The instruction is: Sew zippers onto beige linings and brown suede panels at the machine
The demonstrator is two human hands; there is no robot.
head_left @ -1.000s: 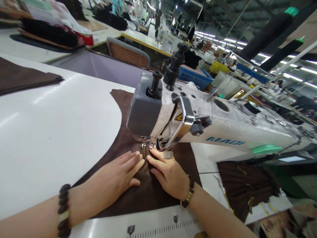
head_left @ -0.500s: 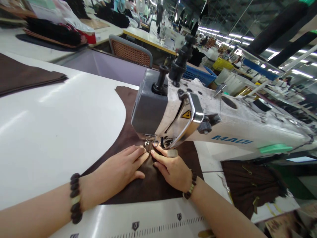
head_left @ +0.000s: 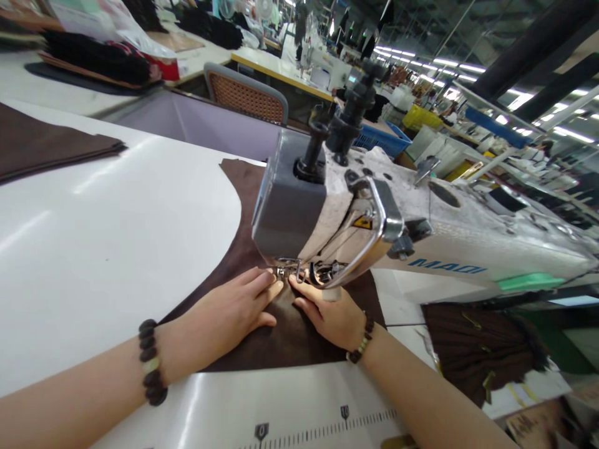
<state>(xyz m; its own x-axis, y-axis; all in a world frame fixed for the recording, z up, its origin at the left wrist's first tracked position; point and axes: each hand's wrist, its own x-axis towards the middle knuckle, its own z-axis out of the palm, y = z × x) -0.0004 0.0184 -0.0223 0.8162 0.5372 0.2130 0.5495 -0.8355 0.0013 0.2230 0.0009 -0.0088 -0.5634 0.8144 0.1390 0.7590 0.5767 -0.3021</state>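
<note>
A dark brown fabric piece (head_left: 281,343) lies on the white table under the head of a sewing machine (head_left: 299,199). My left hand (head_left: 224,318) rests flat on the fabric, left of the presser foot (head_left: 281,272), thumb apart from the fingers. On the foot's right side, my right hand (head_left: 334,315) presses the fabric with its fingers spread; part of it is hidden behind the machine head. Both hands' fingertips are close to the foot. Each wrist wears a beaded bracelet.
Folded brown fabric (head_left: 51,143) lies at the left on the white table (head_left: 116,237). More gathered brown fabric (head_left: 477,349) is at the right. A ruler scale (head_left: 322,431) marks the front edge. Beyond are a chair (head_left: 248,93) and a blue basket (head_left: 384,138).
The fabric's near edge has shifted slightly away from me, toward the machine. Both hands remain on it beside the foot. The view has moved a little.
</note>
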